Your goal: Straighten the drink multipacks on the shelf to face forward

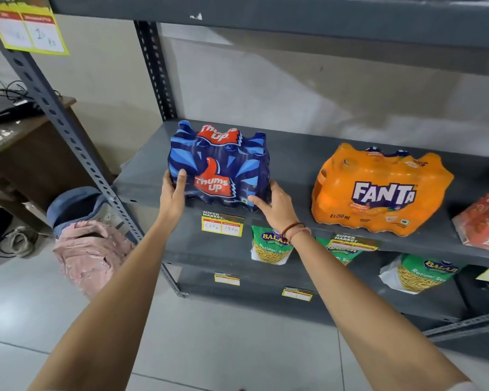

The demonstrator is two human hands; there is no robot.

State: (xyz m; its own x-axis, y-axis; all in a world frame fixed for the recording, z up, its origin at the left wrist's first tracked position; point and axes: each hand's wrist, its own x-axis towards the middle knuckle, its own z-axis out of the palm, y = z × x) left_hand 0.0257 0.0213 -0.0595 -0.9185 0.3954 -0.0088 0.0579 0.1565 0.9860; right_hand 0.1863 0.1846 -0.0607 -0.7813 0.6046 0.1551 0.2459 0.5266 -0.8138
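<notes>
So we've got both hands on the blue cola pack, which sits at the front lip of the grey shelf, a bit left of the middle of the frame. Our left hand is wrapped around its lower left corner, thumb lying up the front face and the other fingers hidden round the side. Our right hand cups the lower right corner, thumb pressed along the bottom front edge. Both are partly closed on the pack, one at each end of its long side, so neither hand is really nearer. The logo already looks out at us, though the pack seems turned slightly, left end sitting a touch further back than the right; we'd guess a small twist squares it to the shelf edge. Off to the right, well apart, sits the orange soda pack, its label facing us but angled a little. A red pack is cut off at the right edge of the frame, so we can't tell how it sits. Count: three multipacks in view, one of each colour, and two hands, both on the blue one.
</notes>
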